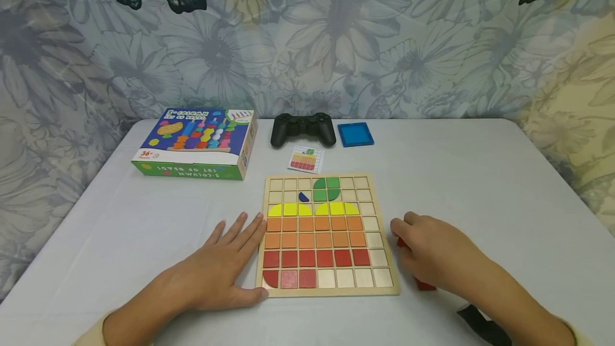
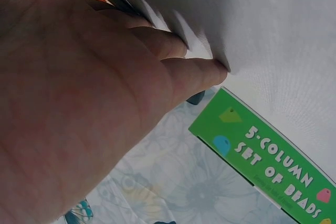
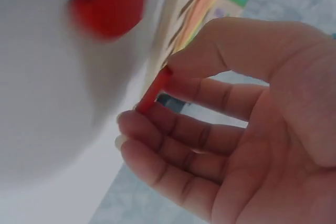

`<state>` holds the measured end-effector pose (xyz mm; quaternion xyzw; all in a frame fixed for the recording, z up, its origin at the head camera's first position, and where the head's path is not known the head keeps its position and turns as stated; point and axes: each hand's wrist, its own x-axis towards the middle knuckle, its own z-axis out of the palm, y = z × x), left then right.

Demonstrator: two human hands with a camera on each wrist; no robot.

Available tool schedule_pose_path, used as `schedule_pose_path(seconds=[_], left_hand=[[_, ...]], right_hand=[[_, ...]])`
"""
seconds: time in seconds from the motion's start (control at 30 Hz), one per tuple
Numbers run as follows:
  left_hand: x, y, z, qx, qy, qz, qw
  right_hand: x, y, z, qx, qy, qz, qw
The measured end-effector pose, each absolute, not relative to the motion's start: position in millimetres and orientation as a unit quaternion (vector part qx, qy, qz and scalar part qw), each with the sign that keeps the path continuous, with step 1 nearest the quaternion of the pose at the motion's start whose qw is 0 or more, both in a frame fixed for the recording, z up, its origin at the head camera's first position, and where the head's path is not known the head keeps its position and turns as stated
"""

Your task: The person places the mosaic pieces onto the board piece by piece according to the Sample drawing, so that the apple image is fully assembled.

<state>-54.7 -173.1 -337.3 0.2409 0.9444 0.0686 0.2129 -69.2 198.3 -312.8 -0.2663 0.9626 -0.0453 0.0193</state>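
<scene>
A square wooden grid board (image 1: pixel 395 282) lies on the table, with green, yellow, orange and red tiles and one small blue piece (image 1: pixel 304 197) in its squares. Its bottom row shows a rounded red tile (image 1: pixel 271 278) at the left, two red squares beside it, then pale wood. My left hand (image 1: pixel 223 266) lies with fingers spread along the board's left edge, thumb by the lower left corner. Right of the board, my right hand (image 1: pixel 434 247) pinches a red tile (image 3: pixel 154 92) between thumb and fingers. Another red piece (image 1: pixel 425 284) lies on the table beneath that hand.
Behind the board are a printed pattern card (image 1: pixel 306 159), a black game controller (image 1: pixel 303 130) and a blue tray (image 1: pixel 356 134). A bead-set box (image 1: pixel 194 143) stands at the back left. A black strap (image 1: pixel 482 325) shows near the right forearm.
</scene>
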Motion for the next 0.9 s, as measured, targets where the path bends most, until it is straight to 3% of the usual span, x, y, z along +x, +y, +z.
schedule_pose_path(seconds=[0.3,0.6,0.9], left_hand=[[-55.1,-172.5,-337.7,0.239,0.945,0.069,0.212],[-55.4,-172.4,-338.2,0.238,0.945,0.07,0.212],[-53.9,-173.2,-338.6,0.241,0.947,0.066,0.202]], right_hand=[[-61.7,154.9,-306.8,-0.329,0.942,-0.057,0.04],[-52.5,119.3,-314.9,-0.445,0.89,-0.093,-0.033],[-47.4,94.8,-315.0,-0.495,0.867,-0.047,-0.028]])
